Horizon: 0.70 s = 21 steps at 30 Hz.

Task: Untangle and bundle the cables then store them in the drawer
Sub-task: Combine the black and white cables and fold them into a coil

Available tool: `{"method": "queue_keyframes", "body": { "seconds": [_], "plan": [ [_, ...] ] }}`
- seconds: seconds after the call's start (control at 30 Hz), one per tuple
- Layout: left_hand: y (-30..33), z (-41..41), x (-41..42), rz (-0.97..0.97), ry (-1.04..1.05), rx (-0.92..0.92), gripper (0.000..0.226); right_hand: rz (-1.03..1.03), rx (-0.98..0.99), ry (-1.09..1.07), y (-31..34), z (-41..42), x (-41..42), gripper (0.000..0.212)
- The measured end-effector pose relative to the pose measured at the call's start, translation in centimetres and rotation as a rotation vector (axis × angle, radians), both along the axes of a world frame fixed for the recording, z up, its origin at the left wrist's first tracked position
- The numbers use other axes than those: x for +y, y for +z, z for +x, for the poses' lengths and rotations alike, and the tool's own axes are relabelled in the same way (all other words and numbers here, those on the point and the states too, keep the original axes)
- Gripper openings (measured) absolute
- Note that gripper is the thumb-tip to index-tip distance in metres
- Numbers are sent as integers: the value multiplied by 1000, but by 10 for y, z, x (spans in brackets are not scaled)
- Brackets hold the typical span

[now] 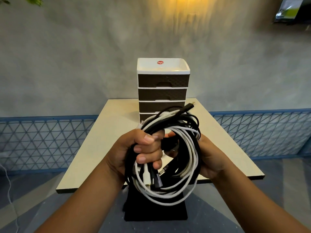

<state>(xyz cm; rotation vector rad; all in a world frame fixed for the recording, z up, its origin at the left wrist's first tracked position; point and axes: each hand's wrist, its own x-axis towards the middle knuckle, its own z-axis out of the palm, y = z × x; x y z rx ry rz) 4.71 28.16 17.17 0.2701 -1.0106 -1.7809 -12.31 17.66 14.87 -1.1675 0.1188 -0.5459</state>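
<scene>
The left hand (143, 148) has its fingers curled tight round the left side of a coil of black and white cables (170, 158), held up in the air near the person, in front of the counter (107, 145). The right hand (210, 158) cups the coil's right side, fingertips hooked through the loop. A drawer unit (163, 89) stands at the counter's far edge, its visible drawers closed.

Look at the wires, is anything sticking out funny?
Yes. One black plug end pokes up and out of the cable bundle near its top, and more plugs dangle loose at the bottom, below the left hand.
</scene>
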Motion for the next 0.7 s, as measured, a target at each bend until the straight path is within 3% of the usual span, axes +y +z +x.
{"method": "queue_keyframes", "body": {
  "seconds": [0.1,0.23,0.47,0.7],
  "plan": [
    [-3,-2,4,-9,-1,-50,3,36,-5,59,-5,-2,5,58],
    [-5,1,6,12,46,-51,10,-73,57,53,-12,-8,-5,51],
    [0,10,7,-3,44,-28,6,-555,354,-137,-15,-29,-30,39],
    [13,13,7,-32,99,30,10,-469,371,-131,-21,-45,-34,33]
  ]
}}
